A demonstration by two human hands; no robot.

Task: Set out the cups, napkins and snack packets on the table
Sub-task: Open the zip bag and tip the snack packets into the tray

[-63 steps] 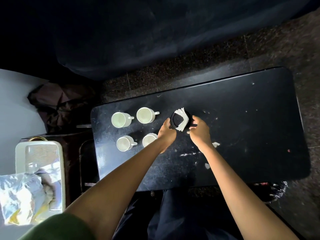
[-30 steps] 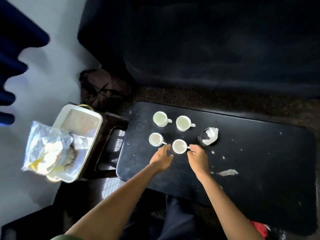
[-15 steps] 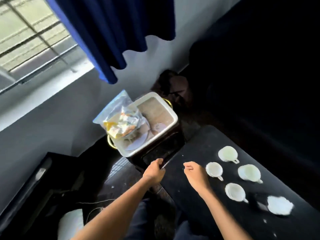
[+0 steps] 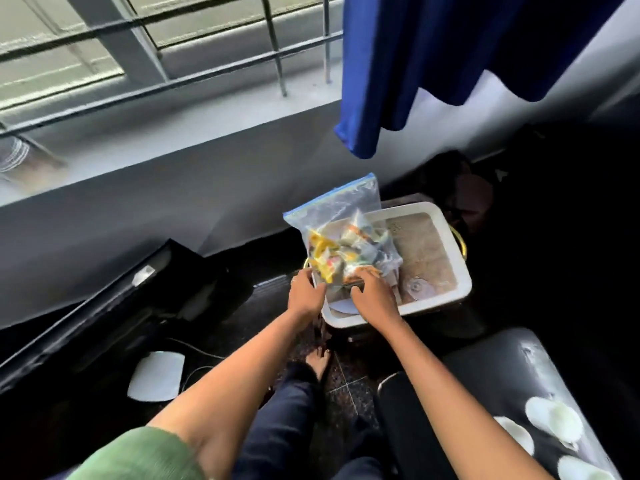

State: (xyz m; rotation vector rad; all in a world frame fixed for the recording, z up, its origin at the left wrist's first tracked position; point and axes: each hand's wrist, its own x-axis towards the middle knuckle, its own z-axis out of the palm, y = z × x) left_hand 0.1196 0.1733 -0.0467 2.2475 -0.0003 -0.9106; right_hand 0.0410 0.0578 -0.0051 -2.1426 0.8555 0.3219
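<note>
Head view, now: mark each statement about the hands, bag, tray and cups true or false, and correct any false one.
1. Both hands, left hand and right hand, are on the clear zip bag of snack packets. True.
2. The bag lies on the black table. False: it sits in the white tray, beside the table.
3. White cups stand on the table. True.
4. The blue curtain covers the whole window. False: the barred window is uncovered to its left.
</note>
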